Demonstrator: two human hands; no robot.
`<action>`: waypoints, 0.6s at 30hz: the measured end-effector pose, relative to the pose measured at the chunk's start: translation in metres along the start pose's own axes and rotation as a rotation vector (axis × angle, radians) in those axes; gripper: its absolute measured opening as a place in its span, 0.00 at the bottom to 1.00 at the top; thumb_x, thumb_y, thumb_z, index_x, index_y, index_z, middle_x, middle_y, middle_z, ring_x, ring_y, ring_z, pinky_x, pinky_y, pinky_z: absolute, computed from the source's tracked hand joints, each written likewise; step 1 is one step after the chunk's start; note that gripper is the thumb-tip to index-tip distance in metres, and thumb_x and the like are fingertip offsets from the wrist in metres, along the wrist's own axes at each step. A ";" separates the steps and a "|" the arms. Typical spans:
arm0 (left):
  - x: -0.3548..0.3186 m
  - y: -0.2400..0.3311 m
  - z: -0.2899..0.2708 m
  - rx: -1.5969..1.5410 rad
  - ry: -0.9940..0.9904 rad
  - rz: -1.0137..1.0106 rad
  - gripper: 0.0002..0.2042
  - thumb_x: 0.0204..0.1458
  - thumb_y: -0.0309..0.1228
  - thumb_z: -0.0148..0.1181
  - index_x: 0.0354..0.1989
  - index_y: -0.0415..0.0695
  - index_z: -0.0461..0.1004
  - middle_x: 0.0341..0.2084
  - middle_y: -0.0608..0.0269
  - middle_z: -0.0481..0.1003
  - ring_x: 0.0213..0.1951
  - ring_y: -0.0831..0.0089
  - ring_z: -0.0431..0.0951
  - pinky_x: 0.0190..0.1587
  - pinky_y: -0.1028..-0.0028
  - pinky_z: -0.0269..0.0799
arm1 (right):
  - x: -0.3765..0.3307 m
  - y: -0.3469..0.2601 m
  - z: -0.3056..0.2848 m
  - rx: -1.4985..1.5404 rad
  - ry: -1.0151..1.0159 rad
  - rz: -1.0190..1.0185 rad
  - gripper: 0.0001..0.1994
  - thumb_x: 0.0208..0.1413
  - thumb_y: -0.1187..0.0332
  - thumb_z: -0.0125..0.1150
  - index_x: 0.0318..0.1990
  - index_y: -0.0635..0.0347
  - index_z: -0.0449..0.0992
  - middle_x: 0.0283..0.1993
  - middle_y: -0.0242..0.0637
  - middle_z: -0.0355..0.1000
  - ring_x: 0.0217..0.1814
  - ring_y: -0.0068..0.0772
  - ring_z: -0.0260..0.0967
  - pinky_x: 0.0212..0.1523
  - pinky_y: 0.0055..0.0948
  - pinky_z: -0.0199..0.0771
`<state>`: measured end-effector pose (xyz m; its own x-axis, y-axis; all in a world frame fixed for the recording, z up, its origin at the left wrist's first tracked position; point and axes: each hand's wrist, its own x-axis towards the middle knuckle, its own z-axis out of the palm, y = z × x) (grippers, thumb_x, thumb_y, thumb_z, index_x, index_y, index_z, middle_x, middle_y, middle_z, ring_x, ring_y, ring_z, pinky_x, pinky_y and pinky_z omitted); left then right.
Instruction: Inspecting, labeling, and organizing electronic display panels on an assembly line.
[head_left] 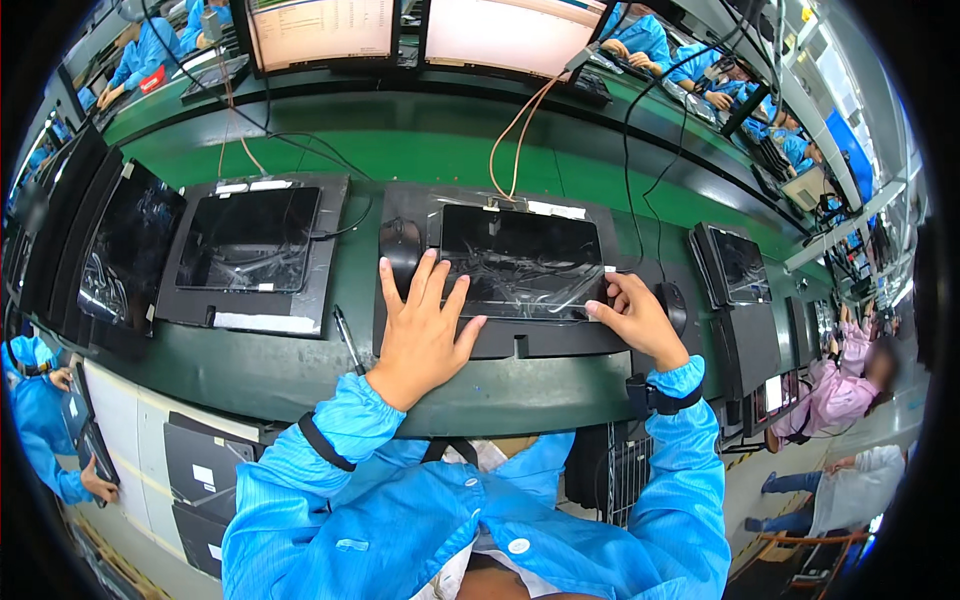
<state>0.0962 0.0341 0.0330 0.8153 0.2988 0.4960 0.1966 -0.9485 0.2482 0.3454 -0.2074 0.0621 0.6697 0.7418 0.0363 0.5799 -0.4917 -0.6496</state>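
Observation:
A dark tablet [525,250] with clear wrinkled film over its screen lies in a black fixture [470,340] on the green bench. My left hand [418,325] is open, fingers spread, at the tablet's left edge, its fingertips beside and touching near a black mouse [401,245]. At the tablet's right edge, my right hand [642,318] has its fingers curled, with the thumb on the lower right corner. A small white tab [610,269] shows by these fingertips. Beige cables [515,140] run from the fixture's top toward the monitors.
A second tablet [250,240] sits in a fixture to the left, with a pen [348,340] between. Further left stand stacked screens [128,250]. Another mouse [672,305] and tablet [740,265] are at right. Two monitors [510,35] stand behind; people work around.

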 end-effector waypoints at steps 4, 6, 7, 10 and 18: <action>-0.001 0.002 -0.007 -0.037 -0.026 -0.004 0.27 0.55 0.44 0.66 0.57 0.37 0.76 0.62 0.40 0.68 0.72 0.45 0.57 0.71 0.28 0.34 | -0.004 -0.037 0.004 -0.267 0.170 0.068 0.23 0.58 0.58 0.71 0.53 0.67 0.80 0.38 0.40 0.73 0.30 0.31 0.69 0.35 0.32 0.73; -0.005 -0.004 -0.021 -0.160 -0.053 0.050 0.29 0.53 0.45 0.68 0.58 0.37 0.75 0.64 0.40 0.67 0.73 0.44 0.57 0.71 0.29 0.34 | 0.000 -0.075 0.023 -0.273 0.301 -0.112 0.17 0.59 0.61 0.70 0.49 0.65 0.81 0.37 0.40 0.74 0.33 0.36 0.74 0.36 0.34 0.75; -0.010 -0.010 -0.032 -0.211 -0.057 0.065 0.30 0.51 0.45 0.70 0.58 0.38 0.75 0.65 0.40 0.66 0.73 0.44 0.57 0.72 0.31 0.35 | 0.005 -0.098 0.034 -0.170 0.251 -0.259 0.14 0.58 0.64 0.69 0.46 0.63 0.81 0.36 0.40 0.74 0.35 0.37 0.76 0.36 0.33 0.76; -0.027 -0.063 -0.076 -0.085 0.042 -0.061 0.32 0.49 0.43 0.71 0.60 0.39 0.73 0.66 0.41 0.64 0.72 0.43 0.58 0.73 0.35 0.38 | 0.043 -0.171 0.075 -0.150 0.099 -0.742 0.14 0.55 0.66 0.71 0.46 0.63 0.81 0.41 0.44 0.77 0.45 0.47 0.76 0.46 0.39 0.77; -0.080 -0.214 -0.128 0.125 -0.134 -0.411 0.47 0.49 0.61 0.67 0.69 0.35 0.65 0.73 0.37 0.54 0.76 0.41 0.49 0.74 0.40 0.37 | 0.140 -0.277 0.219 -0.542 -0.168 -0.810 0.13 0.54 0.61 0.67 0.39 0.62 0.80 0.41 0.46 0.75 0.49 0.51 0.74 0.48 0.46 0.74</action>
<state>-0.0804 0.2269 0.0468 0.7176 0.6450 0.2627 0.5766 -0.7618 0.2953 0.1767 0.1324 0.0803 -0.0739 0.9808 0.1804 0.9959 0.0822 -0.0388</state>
